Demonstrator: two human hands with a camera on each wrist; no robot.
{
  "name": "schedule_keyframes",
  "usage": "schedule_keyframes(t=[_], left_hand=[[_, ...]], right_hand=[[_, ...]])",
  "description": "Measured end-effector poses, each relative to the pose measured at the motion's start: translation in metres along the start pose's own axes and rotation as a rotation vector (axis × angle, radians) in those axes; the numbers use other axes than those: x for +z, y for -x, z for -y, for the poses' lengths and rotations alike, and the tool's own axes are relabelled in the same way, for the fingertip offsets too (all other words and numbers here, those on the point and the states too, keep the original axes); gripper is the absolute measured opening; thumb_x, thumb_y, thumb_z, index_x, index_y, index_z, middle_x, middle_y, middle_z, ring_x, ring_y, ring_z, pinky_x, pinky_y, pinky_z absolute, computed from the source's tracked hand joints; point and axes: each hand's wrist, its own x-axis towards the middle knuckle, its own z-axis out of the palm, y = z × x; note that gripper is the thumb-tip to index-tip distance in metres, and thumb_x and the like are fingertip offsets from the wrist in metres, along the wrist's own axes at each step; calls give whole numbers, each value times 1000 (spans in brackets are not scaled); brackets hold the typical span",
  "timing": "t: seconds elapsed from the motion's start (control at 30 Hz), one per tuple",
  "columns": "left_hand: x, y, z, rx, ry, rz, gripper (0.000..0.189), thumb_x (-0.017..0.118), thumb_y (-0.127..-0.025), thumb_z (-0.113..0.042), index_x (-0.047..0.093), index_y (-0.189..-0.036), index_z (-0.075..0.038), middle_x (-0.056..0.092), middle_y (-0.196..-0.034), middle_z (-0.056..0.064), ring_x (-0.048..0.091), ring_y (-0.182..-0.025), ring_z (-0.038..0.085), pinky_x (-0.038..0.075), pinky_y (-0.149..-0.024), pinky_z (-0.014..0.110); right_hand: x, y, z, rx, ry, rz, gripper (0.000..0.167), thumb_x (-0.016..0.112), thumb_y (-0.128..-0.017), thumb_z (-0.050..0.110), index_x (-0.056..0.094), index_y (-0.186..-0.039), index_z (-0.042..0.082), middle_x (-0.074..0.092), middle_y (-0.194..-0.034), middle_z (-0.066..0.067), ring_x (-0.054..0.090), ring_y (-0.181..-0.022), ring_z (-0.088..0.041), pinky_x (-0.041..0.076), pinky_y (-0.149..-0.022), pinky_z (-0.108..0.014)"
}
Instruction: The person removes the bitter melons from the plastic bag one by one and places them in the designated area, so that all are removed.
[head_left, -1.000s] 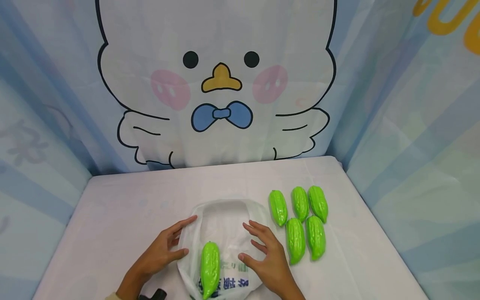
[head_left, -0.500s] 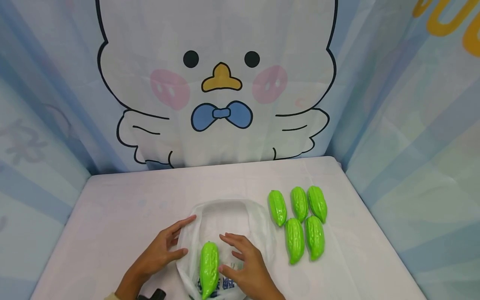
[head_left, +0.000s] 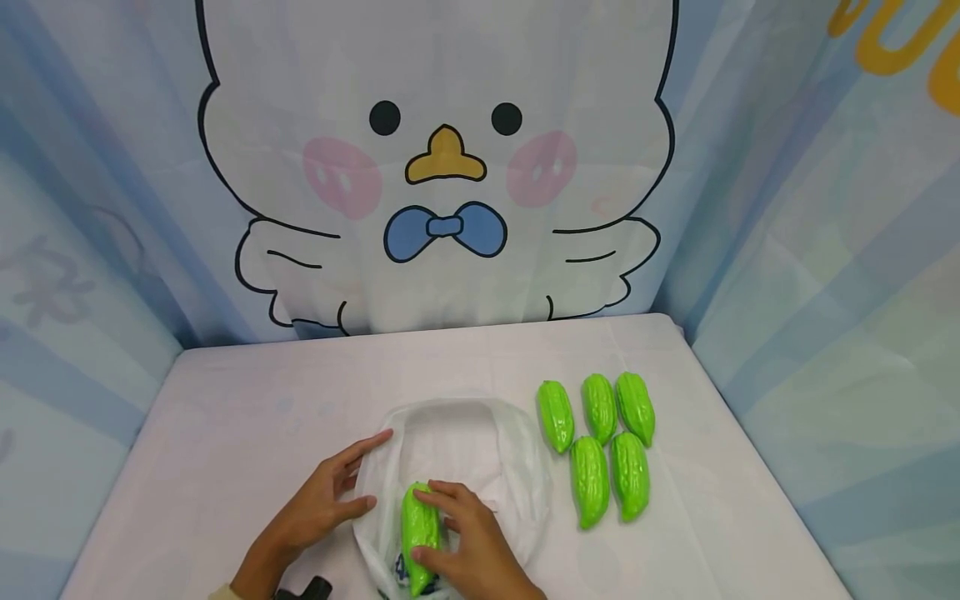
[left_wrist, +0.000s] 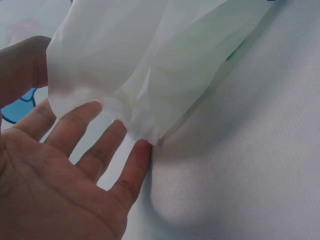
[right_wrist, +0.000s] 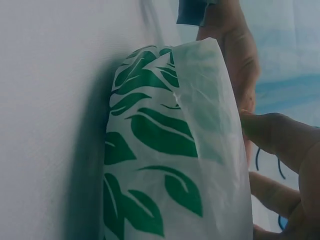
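A white plastic bag point(head_left: 517, 492) with its mouth folded wide lies at the table's front; green leaf prints show on its side in the right wrist view. My left hand point(head_left: 318, 508) rests at the bag's left edge, fingers spread and fingertips touching the plastic point(left_wrist: 115, 65). Inside the bag lies a bright green, ridged bitter melon point(head_left: 417, 521). My right hand point(head_left: 476, 542) reaches in over it and holds it, thumb low and fingers near its upper end. The right wrist view shows right fingers point(right_wrist: 275, 135) behind the bag wall point(right_wrist: 215, 165), which hides the melon.
Several more bitter melons point(head_left: 590, 482) lie in two rows on the white table point(head_left: 285, 400), right of the bag. A black object point(head_left: 309, 588) sits by my left wrist. Printed fabric curtains point(head_left: 442, 292) enclose the table's back and sides.
My right hand has moved left from the bag's right side onto the bitter melon inside. The melon's lower end has shifted slightly right. My left hand has stayed put.
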Motion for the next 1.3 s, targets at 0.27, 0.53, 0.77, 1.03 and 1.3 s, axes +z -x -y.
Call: schedule_keyframes(t=[0.27,0.53,0.77,1.03,1.3], left_hand=[[0,1,1,0,2,-4,83,81,-90,-16,43,-164,-23,29,-176,9,41,-154,47,52,-114,50],[-1,0,1,4,7,2,82,80,-91,-19,43,-164,-23,29,-176,10,42,-153,46,53,-114,51],[-2,0,1,24,52,29,80,77,-94,-14,39,-165,-17,26,-176,15,42,-151,50,59,-106,41],[-1,1,0,0,68,26,82,80,-93,-17,41,-165,-22,25,-177,11,40,-153,49,59,-105,38],[0,1,-1,-14,73,20,83,81,-91,-18,42,-164,-24,26,-177,9,41,-153,49,59,-105,39]], right_hand=[[3,-4,5,49,111,-18,66,88,-88,38,65,-148,21,55,-155,-4,57,-140,-32,51,-113,-53],[2,-4,3,85,9,-37,65,90,-87,30,67,-146,17,54,-156,-10,55,-141,-40,59,-104,-42],[-5,-4,1,110,-119,-54,64,89,-87,24,66,-146,16,51,-158,-11,52,-145,-42,62,-99,-38],[-15,-3,-2,118,-165,-99,63,90,-87,20,67,-145,17,51,-158,-10,52,-145,-40,62,-98,-38],[-22,-1,-4,114,-215,-125,61,88,-88,20,66,-145,16,50,-159,-14,57,-141,-40,61,-99,-36]])
